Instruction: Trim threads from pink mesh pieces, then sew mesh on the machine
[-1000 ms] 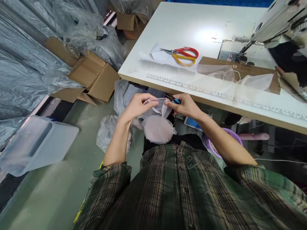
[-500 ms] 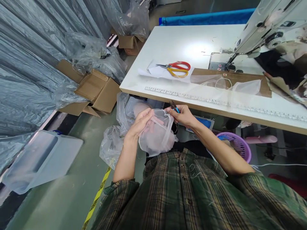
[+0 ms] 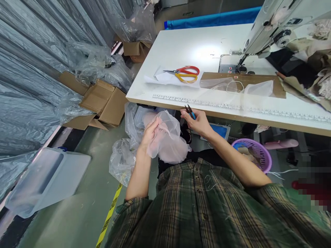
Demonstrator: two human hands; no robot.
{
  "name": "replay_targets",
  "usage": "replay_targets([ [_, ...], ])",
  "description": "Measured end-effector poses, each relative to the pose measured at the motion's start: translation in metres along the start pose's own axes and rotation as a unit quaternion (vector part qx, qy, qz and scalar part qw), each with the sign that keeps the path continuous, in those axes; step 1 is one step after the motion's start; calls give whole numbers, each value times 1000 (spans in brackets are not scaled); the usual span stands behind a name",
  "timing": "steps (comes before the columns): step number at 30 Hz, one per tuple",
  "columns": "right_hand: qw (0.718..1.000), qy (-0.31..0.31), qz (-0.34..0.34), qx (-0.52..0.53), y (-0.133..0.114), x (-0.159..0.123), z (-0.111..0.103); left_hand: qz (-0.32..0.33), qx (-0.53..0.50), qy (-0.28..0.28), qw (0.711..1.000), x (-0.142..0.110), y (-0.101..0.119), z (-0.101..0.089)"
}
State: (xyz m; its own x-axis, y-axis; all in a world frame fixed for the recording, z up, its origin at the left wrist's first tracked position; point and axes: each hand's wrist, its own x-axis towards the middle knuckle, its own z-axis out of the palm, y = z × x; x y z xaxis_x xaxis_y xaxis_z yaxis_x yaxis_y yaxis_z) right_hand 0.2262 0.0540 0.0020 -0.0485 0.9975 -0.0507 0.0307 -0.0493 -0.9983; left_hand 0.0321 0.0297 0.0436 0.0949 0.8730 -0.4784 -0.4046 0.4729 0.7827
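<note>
My left hand (image 3: 151, 133) is closed on a sheer white piece of fabric (image 3: 172, 148) that bunches over my lap, below the table's front edge. Thin cords or seam edges show along the fabric near my fingertips. To the right, my right hand (image 3: 198, 121) is wrapped round small thread snips (image 3: 190, 113) with blue handles and dark blades, which point up toward the table edge. A gap lies between the snips and the fabric. Part of my left fingers is veiled by the sheer cloth.
On the white table (image 3: 178, 44) lie red-and-yellow scissors (image 3: 186, 74), a brown board (image 3: 276, 86) and sheer scraps. A sewing machine (image 3: 261, 32) stands at right. Below are a purple basket (image 3: 266, 160), a cardboard box (image 3: 112, 106) and a clear plastic bin (image 3: 77, 168).
My right hand has let go of the fabric's edge and moved slightly up and away with the snips. The fabric now hangs from my left hand alone, its edge fallen loose.
</note>
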Motion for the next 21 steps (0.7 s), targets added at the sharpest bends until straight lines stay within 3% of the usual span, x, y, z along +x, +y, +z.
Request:
replay_targets([
  [3,995,96,-4,14,0,-25,7,28,-99,23,994,-4,-11,7],
  [5,991,123,25,39,-5,-45,12,80,-103,47,990,-10,-21,8],
  [7,992,99,60,57,-13,-60,15,147,-39,47,987,-19,-32,7],
  [9,993,35,91,73,-22,-66,14,233,93,18,968,-30,-42,4],
  [11,990,-27,112,82,-30,-64,9,340,282,-43,896,-39,-50,1],
  [14,987,-75,128,60,-35,-56,2,462,525,-144,700,-44,-62,1],
  [16,988,-90,122,40,-33,-55,-1,494,600,-168,606,-42,-71,3],
  [18,989,-97,110,32,-28,-56,-1,497,629,-161,576,-40,-79,4],
  [21,989,-89,113,30,-20,-60,-1,474,620,-153,606,-41,-83,3],
])
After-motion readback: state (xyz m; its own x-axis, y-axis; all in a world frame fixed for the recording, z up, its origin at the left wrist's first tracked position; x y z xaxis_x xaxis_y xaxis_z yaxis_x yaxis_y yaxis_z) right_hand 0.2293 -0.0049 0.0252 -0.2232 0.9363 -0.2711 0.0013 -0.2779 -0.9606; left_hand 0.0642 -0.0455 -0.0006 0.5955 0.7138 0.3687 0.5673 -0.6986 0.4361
